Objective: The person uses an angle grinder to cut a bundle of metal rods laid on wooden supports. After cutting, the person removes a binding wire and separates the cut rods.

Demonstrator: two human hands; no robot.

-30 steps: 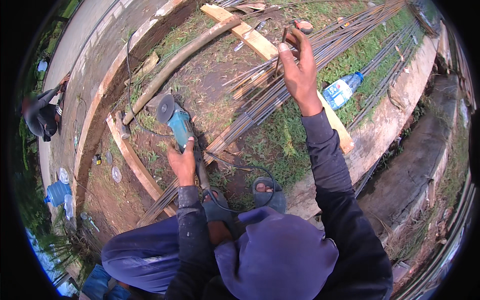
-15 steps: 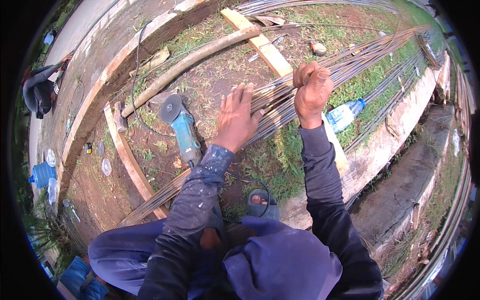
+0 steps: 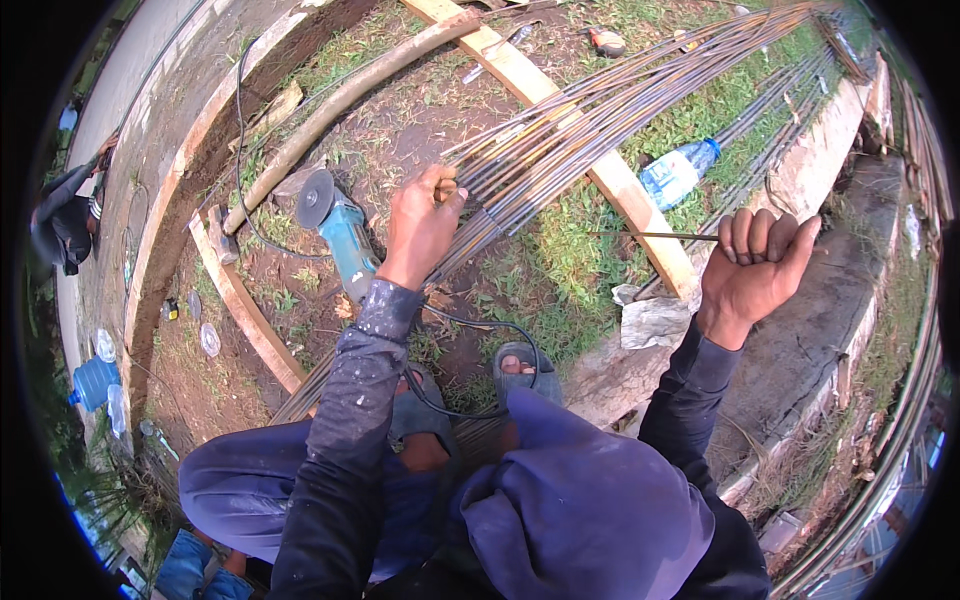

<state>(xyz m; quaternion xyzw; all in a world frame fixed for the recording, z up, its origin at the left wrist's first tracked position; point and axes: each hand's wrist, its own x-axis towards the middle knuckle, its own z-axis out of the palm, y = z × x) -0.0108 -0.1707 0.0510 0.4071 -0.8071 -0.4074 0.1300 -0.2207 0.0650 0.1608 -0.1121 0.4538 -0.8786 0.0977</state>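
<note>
Bundle of long thin steel rods [image 3: 620,110]: lies across pale wooden plank [image 3: 640,215]. Teal angle grinder [image 3: 340,235]: on soil, left of bundle. Clear plastic water bottle [image 3: 678,172]: on grass, right of plank. Dark-clothed person [image 3: 65,215]: far left.

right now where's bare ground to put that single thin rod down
Bare grass lies between the pale wooden plank and the grey sandal, below the bundle of steel rods. Brown dirt above the teal angle grinder is also free. Around the left hand it is crowded; the right hand grips the thin rod.
</note>
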